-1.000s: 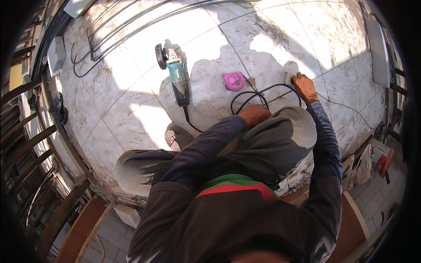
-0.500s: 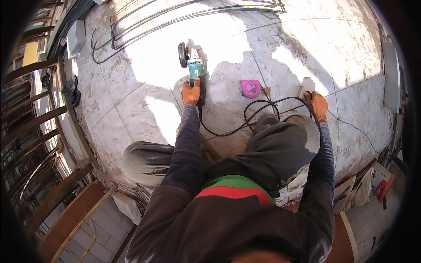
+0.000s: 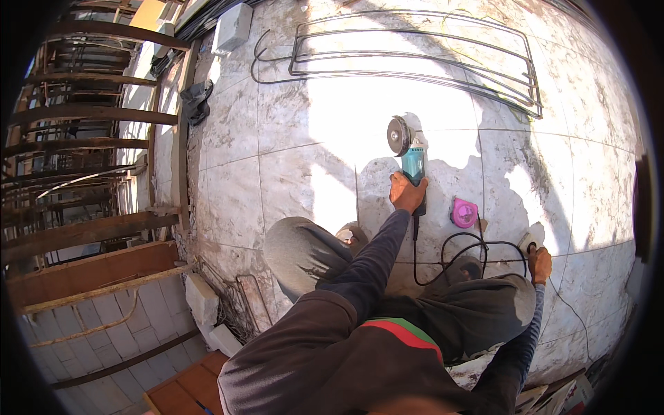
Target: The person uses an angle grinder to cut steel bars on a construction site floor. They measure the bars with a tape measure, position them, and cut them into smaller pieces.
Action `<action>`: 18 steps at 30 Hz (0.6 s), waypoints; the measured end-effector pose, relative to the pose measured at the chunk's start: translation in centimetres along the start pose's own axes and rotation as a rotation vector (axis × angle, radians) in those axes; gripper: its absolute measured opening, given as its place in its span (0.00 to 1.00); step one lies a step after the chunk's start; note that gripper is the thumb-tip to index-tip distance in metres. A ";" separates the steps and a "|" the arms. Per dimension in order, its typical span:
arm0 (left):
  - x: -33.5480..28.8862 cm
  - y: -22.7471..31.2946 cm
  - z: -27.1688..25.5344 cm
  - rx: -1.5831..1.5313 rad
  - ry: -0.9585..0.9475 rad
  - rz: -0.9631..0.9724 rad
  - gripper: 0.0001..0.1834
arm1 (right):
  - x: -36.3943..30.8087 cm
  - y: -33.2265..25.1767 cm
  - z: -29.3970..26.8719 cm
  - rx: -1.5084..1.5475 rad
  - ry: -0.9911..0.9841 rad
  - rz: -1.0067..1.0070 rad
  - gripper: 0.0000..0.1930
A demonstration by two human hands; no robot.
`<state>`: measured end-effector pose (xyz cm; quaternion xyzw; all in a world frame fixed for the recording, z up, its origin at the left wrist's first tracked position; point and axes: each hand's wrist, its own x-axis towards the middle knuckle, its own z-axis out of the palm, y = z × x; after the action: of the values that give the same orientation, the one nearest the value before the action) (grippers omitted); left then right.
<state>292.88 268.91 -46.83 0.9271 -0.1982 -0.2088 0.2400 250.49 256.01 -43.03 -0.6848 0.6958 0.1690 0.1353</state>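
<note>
My left hand (image 3: pixel 408 192) is wrapped round the body of a teal and black angle grinder (image 3: pixel 413 163). Its round, dark disc (image 3: pixel 399 136) points away from me, with the flat face partly showing. A black power cord (image 3: pixel 416 257) runs from the grinder's rear end and loops across the floor to my right hand (image 3: pixel 539 264). That hand is closed on the black plug at the cord's end, against a small pale socket block (image 3: pixel 525 241); the fingers partly hide the plug. Between my hands lies a pink, rounded case (image 3: pixel 464 213), which looks like a tape measure.
Bent dark metal rods (image 3: pixel 415 54) lie on the tiled floor (image 3: pixel 297 176) beyond the grinder. A pale block (image 3: pixel 232 29) and a black bag (image 3: pixel 196 102) sit by the wooden beams (image 3: pixel 104 114) at left. A thin wire (image 3: pixel 573 310) trails off the socket block.
The view has swung left, so everything sits farther right and lower. The grinder's disc now shows more of its flat face. Both hands keep their holds.
</note>
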 end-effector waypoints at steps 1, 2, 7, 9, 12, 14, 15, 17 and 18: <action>-0.3 0.9 -0.1 0.005 -0.012 0.000 0.35 | 0.4 0.7 0.6 0.034 0.016 -0.020 0.25; -0.6 1.7 -0.5 0.011 -0.022 -0.004 0.35 | 0.6 1.2 1.1 0.065 0.028 -0.044 0.25; -0.7 2.3 -1.1 0.166 0.117 0.190 0.31 | 1.2 0.5 0.9 0.115 0.033 -0.029 0.23; -0.3 1.6 -0.9 0.227 0.113 0.208 0.29 | 1.2 0.5 1.2 0.131 0.029 -0.042 0.23; 0.1 0.9 -0.4 0.219 0.040 0.184 0.28 | 2.0 0.9 1.9 0.099 0.017 -0.097 0.21; 0.1 1.7 -1.2 0.208 0.033 0.171 0.27 | 3.1 1.8 2.5 0.091 0.005 -0.113 0.20; 0.3 1.7 -1.2 0.198 0.029 0.183 0.26 | 3.1 2.0 3.2 0.091 -0.006 -0.118 0.19; 0.8 1.7 -1.3 0.198 0.016 0.179 0.26 | 4.5 4.2 6.2 0.003 0.027 -0.231 0.17; 0.3 0.9 -1.3 0.193 0.010 0.151 0.27 | 4.6 3.1 6.3 -0.021 0.026 -0.170 0.16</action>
<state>293.55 268.47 -45.40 0.9294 -0.2853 -0.1655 0.1654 247.00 254.51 -50.47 -0.7448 0.6351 0.1555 0.1328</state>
